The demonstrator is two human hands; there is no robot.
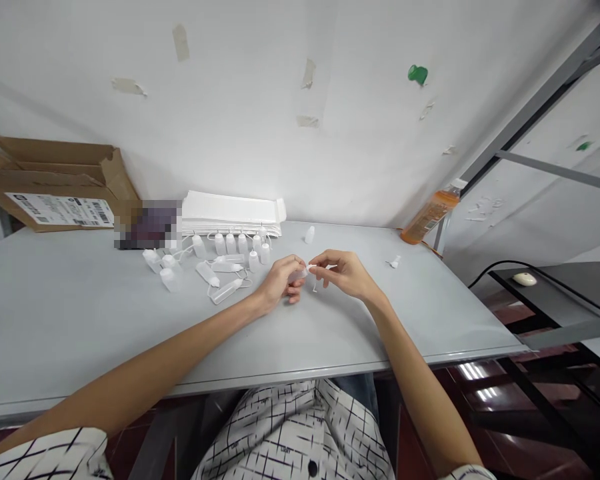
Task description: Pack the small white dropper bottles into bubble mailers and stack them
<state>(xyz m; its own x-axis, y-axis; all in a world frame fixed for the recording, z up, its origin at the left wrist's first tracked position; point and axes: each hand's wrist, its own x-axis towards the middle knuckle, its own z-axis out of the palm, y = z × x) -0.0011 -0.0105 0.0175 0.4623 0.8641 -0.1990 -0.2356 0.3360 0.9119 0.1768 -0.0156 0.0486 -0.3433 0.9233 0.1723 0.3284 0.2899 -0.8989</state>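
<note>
Between my two hands is a small translucent white bottle (298, 274), lying sideways above the grey table (300, 340). My left hand (282, 283) is wrapped round its body. At its top end, my right hand (341, 272) pinches a small white cap (311, 267), from which a thin strip hangs. Left of my hands are several similar small bottles, some standing (231, 243) and some lying down (226, 292). One more bottle (310, 234) stands alone behind my hands. A small white piece (395, 262) lies to the right.
An open cardboard box (60, 193) sits at the back left beside a blurred dark object (153, 225). White flat sheets (233, 212) are stacked against the wall. An orange bottle (430, 215) leans at the back right. A white mouse (525, 279) rests on a dark surface further right.
</note>
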